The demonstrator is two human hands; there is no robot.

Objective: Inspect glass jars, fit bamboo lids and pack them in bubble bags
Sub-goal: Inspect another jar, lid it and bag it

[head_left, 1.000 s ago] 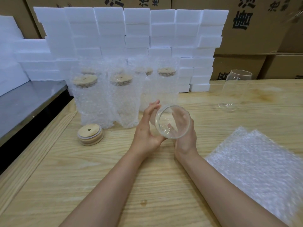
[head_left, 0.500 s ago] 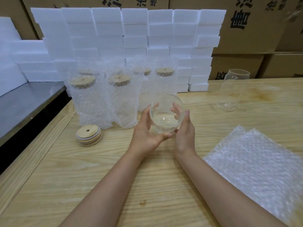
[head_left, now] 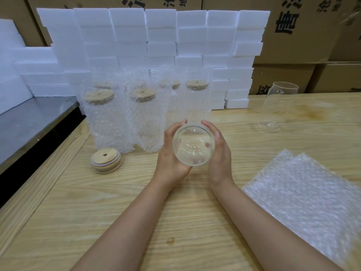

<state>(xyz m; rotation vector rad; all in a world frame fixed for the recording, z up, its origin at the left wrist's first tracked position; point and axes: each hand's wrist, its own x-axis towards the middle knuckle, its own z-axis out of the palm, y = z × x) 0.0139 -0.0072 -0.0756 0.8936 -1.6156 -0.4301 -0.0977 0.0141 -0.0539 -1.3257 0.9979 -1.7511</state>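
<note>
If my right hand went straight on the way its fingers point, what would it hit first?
Probably the rightmost bubble-wrapped jar, standing just beyond the right hand holding the glass jar; depth is unclear, but nothing shows between.

A clear glass jar (head_left: 193, 146) is mid-frame, lidless, end-on to us, cupped between left hand (head_left: 171, 153) and right hand (head_left: 221, 155); bamboo lids (head_left: 106, 160) stacked centre-left; flat bubble bags (head_left: 304, 194) lower right; packed jars (head_left: 109, 118) upright behind.

Stacked cardboard cartons (head_left: 304, 47) bear large black Chinese print: "唐" and "泡" legible; remaining characters cropped.
</note>
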